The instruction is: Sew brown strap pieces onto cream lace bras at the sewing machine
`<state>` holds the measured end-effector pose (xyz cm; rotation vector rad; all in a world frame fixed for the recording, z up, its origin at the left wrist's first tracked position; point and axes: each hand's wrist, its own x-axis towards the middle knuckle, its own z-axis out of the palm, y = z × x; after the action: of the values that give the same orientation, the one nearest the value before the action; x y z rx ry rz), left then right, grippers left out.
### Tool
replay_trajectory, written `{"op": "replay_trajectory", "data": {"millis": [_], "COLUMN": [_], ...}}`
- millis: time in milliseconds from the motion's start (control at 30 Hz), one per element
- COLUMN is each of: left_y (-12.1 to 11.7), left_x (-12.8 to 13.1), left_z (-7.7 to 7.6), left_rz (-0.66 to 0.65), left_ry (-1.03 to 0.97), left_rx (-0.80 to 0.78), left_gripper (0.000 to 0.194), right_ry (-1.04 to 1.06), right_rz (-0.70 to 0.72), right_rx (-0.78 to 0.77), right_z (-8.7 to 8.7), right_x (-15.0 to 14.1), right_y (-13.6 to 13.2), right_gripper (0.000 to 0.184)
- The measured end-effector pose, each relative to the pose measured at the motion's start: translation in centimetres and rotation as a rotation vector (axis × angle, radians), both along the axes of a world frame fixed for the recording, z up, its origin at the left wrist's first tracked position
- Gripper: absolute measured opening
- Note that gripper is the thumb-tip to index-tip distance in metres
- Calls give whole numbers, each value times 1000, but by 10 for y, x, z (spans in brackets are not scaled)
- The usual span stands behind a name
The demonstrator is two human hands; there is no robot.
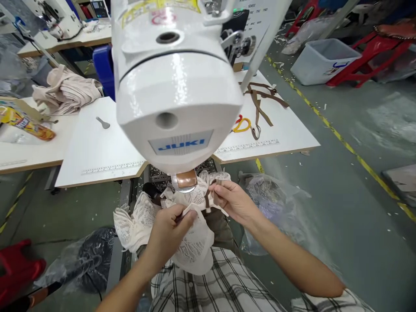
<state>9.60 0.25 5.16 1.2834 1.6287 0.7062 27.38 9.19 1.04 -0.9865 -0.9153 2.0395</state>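
Just below the head of a white sewing machine [178, 91], my left hand [172, 227] pinches the edge of a cream lace bra [195, 247]; one lace cup hangs over my lap and another part spreads out to the left. To the right, my right hand [232, 197] has its fingers closed on a thin brown strap [208, 201], whose end dangles beside the lace. The copper-coloured guard [186, 180] of the machine sits just above the fabric and hides the needle area.
Yellow-handled scissors [242, 125] and several brown straps [260, 104] lie on the right tabletop. A small grey metal tool [103, 123] rests on the left one, near folded beige fabric [66, 91] and a yellow snack packet [26, 123]. Plastic bags [276, 208] lie on the floor.
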Motion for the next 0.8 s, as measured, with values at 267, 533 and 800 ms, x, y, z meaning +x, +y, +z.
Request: {"op": "replay_trajectory", "data": {"millis": [267,533,800], "left_y": [6,-8,31], "left_x": [2,9,-15], "left_z": [3,-30,8], "left_rz": [-56,86,28], "left_ry": [-23,141,216], "left_rx": [116,417,309], "left_gripper": [33,17,32], "right_ry": [-142,-52,-359], "right_rz": [332,223,161], "right_rx": [431,251,580], "right_z": [27,23,25], "right_x": [-7,-17,-23], "right_y": [-6,22,80], "right_gripper": [13,20,29]}}
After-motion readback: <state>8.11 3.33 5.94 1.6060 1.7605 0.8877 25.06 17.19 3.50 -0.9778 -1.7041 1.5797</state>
